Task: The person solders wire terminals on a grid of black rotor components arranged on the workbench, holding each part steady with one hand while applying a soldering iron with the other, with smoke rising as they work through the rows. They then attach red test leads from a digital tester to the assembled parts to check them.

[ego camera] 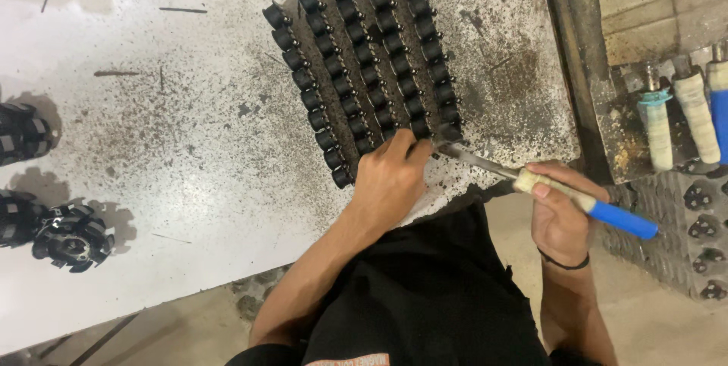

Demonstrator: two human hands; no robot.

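The left hand [390, 180] presses flat, fingers spread, on the near edge of a board [371, 62] carrying rows of small black rollers [356, 40], which lies on the speckled white table [152, 108] toward 12 o'clock from the body. The right hand [560, 218], at 3 o'clock, is closed around a file [546, 184] with a taped, blue-ended handle, its metal tip touching the last roller of the right-hand row. Judging by this, the work sits at one corner; whether the other rows are finished cannot be told.

black toothed wheels [72, 238] lie left; wrapped-handle tools [694, 116] stand right.
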